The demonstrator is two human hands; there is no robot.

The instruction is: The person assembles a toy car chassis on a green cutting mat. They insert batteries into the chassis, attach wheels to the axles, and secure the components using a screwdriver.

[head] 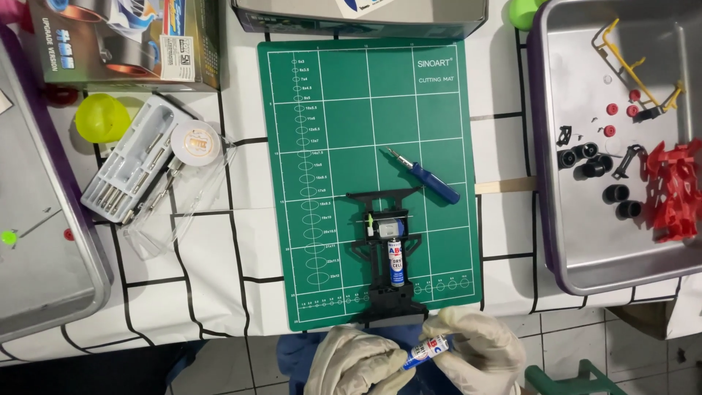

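Down at the near edge of the surface (219, 292), both gloved hands meet over one small cylindrical battery with a blue, white and red label (426, 351). The right hand (479, 351) has its fingers closed round the battery's upper end, and the left hand (355, 363) pinches the lower end, so the cell lies slanted between them, held clear of the surface.

Just beyond the fingertips sits a black plastic toy-car chassis (387, 256) on a green cutting mat (329, 146), its near end almost touching the knuckles. A second battery of the same kind (395, 262) already lies lengthwise in the chassis, with a small silver motor (385, 227) just past it. Further out from the right hand, a blue-handled screwdriver (428, 178) rests slantwise on the mat.

Well off to the right hand's side stands a steel tray (585, 241) holding black wheels, red parts and a yellow frame. Away past the left hand lie a clear case of screwdriver bits (131, 161), a round white tin (196, 143) and a yellow-green ball (101, 117).
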